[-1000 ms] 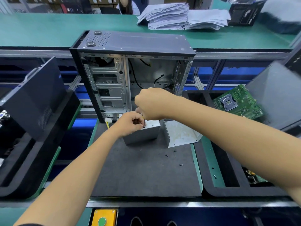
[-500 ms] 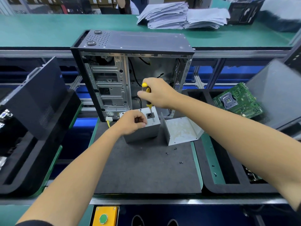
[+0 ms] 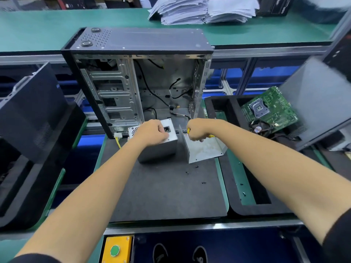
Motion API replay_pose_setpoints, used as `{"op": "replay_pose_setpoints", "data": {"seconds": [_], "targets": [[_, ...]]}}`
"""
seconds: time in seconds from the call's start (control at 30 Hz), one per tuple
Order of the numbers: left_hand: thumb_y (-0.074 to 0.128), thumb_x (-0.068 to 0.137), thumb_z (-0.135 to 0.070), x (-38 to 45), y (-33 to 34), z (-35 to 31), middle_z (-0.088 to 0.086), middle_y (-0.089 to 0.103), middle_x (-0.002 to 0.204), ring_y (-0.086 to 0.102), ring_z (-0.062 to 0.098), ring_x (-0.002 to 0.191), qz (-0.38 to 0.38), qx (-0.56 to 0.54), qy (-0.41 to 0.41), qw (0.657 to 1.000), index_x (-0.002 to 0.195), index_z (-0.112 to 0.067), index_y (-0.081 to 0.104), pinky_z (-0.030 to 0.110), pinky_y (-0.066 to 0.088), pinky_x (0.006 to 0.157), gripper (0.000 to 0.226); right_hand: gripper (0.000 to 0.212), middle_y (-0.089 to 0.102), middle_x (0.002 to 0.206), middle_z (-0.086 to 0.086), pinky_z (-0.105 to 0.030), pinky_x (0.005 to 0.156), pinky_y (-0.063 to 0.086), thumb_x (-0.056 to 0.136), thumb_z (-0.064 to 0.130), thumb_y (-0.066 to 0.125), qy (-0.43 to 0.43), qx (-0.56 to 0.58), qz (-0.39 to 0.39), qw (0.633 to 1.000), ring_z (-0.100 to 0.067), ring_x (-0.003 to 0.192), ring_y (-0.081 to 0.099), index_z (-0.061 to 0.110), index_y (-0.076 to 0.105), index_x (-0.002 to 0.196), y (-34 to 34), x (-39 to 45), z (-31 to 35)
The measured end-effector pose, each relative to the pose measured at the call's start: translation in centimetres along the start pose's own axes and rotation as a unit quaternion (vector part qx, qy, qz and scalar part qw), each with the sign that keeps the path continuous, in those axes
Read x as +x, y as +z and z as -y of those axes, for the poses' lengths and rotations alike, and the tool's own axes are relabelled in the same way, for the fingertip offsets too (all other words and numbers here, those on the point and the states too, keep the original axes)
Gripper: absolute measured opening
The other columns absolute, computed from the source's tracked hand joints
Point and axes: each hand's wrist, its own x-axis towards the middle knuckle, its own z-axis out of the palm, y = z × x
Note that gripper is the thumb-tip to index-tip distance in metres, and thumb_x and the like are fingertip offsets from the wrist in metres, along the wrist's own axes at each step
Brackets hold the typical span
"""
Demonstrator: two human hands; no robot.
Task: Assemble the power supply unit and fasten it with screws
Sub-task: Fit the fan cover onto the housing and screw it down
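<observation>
A grey power supply unit [image 3: 161,149] stands on the dark mat [image 3: 163,190] in front of the open computer case [image 3: 136,80]. My left hand [image 3: 151,132] lies over its top with curled fingers gripping it beside the black power socket. My right hand [image 3: 197,130] grips a yellow-handled screwdriver [image 3: 210,136] just right of the unit, low over a bent metal bracket plate [image 3: 204,149]. Yellow wires [image 3: 118,141] trail from the unit's left end. A few small black screws [image 3: 196,166] lie loose on the mat.
A green motherboard [image 3: 269,109] leans in a black foam tray [image 3: 247,207] at right. Dark case panels stand at the left [image 3: 32,111] and far right [image 3: 315,103]. Paper stacks [image 3: 201,10] lie on the green bench behind. A yellow button box [image 3: 116,248] sits at the near edge.
My right hand has dropped with the screwdriver from above the unit to the bracket on its right. My left hand stayed on the unit's top.
</observation>
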Motion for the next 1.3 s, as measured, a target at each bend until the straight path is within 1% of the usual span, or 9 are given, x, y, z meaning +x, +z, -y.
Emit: {"op": "replay_pose_setpoints", "data": {"seconds": [0.2, 0.33, 0.5, 0.63, 0.77, 0.87, 0.93, 1.17, 1.3], "targets": [[0.045, 0.094, -0.036, -0.2, 3.9, -0.2, 0.008, 0.049, 0.068, 0.046, 0.032, 0.070, -0.217, 0.190, 0.065, 0.955, 0.069, -0.010, 0.043, 0.038, 0.032, 0.058, 0.036, 0.026, 0.046, 0.058, -0.009, -0.024, 0.049, 0.031, 0.079, 0.007, 0.064, 0.023, -0.067, 0.082, 0.994, -0.023, 0.052, 0.041, 0.009, 0.046, 0.061, 5.1, 1.1, -1.7], [0.044, 0.095, -0.033, -0.4, 4.7, 0.1, 0.005, 0.039, 0.061, 0.041, 0.029, 0.061, -0.268, 0.214, 0.094, 0.935, 0.064, -0.012, 0.037, 0.036, 0.024, 0.056, 0.038, 0.030, 0.055, 0.059, -0.005, -0.024, 0.050, 0.038, 0.077, 0.020, 0.079, 0.035, -0.055, 0.100, 0.993, -0.023, 0.056, 0.052, 0.008, 0.055, 0.062, 7.2, 1.7, -2.7], [0.043, 0.095, -0.032, -0.3, 5.1, -0.1, 0.004, 0.037, 0.062, 0.036, 0.026, 0.060, -0.280, 0.242, 0.082, 0.925, 0.066, -0.011, 0.038, 0.036, 0.022, 0.056, 0.036, 0.043, 0.067, 0.102, -0.013, -0.029, 0.068, 0.044, 0.077, 0.027, 0.081, 0.029, -0.031, 0.076, 0.996, -0.031, 0.093, 0.063, 0.002, 0.064, 0.108, 8.6, 2.3, -3.1], [0.042, 0.095, -0.030, -0.4, 5.3, 0.0, 0.005, 0.035, 0.062, 0.036, 0.026, 0.059, -0.281, 0.250, 0.085, 0.923, 0.066, -0.012, 0.035, 0.036, 0.021, 0.056, 0.035, 0.047, 0.065, 0.113, -0.014, -0.028, 0.071, 0.045, 0.079, 0.024, 0.079, 0.016, -0.028, 0.063, 0.997, -0.031, 0.103, 0.062, 0.004, 0.063, 0.118, 9.0, 2.5, -3.1], [0.044, 0.095, -0.030, -0.5, 5.3, 0.1, 0.005, 0.035, 0.062, 0.036, 0.026, 0.059, -0.281, 0.246, 0.082, 0.924, 0.066, -0.012, 0.034, 0.036, 0.021, 0.056, 0.036, 0.032, 0.069, 0.104, -0.014, -0.026, 0.068, 0.043, 0.082, 0.018, 0.074, -0.003, -0.040, 0.080, 0.996, -0.029, 0.088, 0.063, 0.000, 0.067, 0.107, 9.0, 2.4, -3.1], [0.044, 0.096, -0.031, -0.6, 5.3, 0.1, 0.005, 0.035, 0.063, 0.037, 0.026, 0.061, -0.276, 0.236, 0.088, 0.928, 0.067, -0.012, 0.035, 0.036, 0.023, 0.057, 0.036, 0.012, 0.069, 0.081, -0.011, -0.023, 0.053, 0.043, 0.083, 0.014, 0.067, -0.002, -0.062, 0.122, 0.991, -0.022, 0.057, 0.054, 0.003, 0.066, 0.079, 8.3, 2.3, -3.5], [0.046, 0.096, -0.030, -0.6, 5.2, 0.3, 0.005, 0.036, 0.063, 0.038, 0.027, 0.062, -0.273, 0.221, 0.101, 0.931, 0.068, -0.012, 0.035, 0.035, 0.023, 0.058, 0.036, 0.018, 0.065, 0.074, -0.007, -0.022, 0.048, 0.041, 0.083, 0.012, 0.065, -0.001, -0.064, 0.122, 0.990, -0.017, 0.049, 0.050, 0.008, 0.059, 0.066, 7.0, 2.2, -3.6], [0.049, 0.097, -0.031, -0.9, 4.7, 0.5, 0.005, 0.038, 0.066, 0.038, 0.027, 0.064, -0.266, 0.204, 0.118, 0.935, 0.071, -0.012, 0.036, 0.035, 0.024, 0.060, 0.035, 0.025, 0.060, 0.061, -0.003, -0.025, 0.058, 0.045, 0.081, 0.025, 0.077, 0.018, -0.091, 0.119, 0.988, -0.016, 0.050, 0.053, 0.005, 0.061, 0.078, 7.6, 1.6, -2.8], [0.050, 0.096, -0.031, -0.9, 4.6, 0.7, 0.005, 0.039, 0.067, 0.038, 0.027, 0.065, -0.266, 0.190, 0.124, 0.937, 0.071, -0.012, 0.038, 0.036, 0.026, 0.061, 0.034, 0.027, 0.060, 0.067, -0.006, -0.026, 0.060, 0.042, 0.083, 0.023, 0.073, 0.023, -0.135, 0.081, 0.987, -0.025, 0.069, 0.059, 0.006, 0.058, 0.069, 8.9, 1.7, -1.8]]}}
